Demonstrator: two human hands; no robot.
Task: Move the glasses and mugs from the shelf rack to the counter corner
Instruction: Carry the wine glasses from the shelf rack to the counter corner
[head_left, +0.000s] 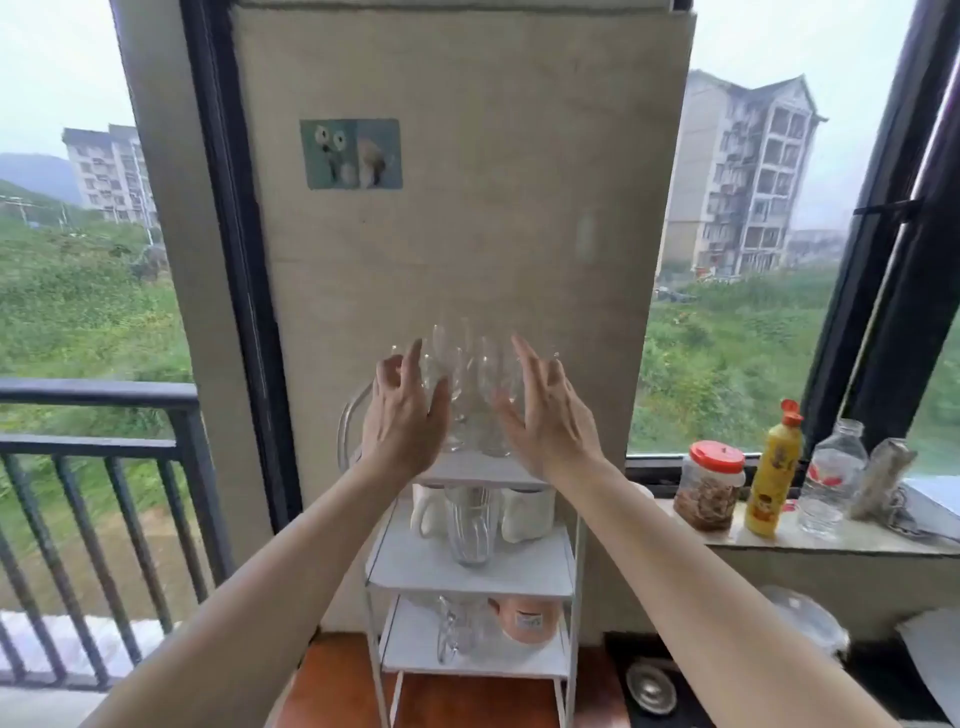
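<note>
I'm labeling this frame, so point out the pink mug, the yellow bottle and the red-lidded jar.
pink mug (527, 621), head view, on its side wall.
yellow bottle (772, 475), head view, on its body.
red-lidded jar (709, 491), head view, on its clear body.

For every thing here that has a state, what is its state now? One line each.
stemmed glasses: upright, empty, on the top shelf of the rack
left hand: open, beside the stemmed glasses, gripping nothing
right hand: open, at their other side
white mugs: standing on the middle shelf
tumbler: upright, empty, between the white mugs
pink mug: on the bottom shelf
jar: red lid on
yellow bottle: upright
</note>
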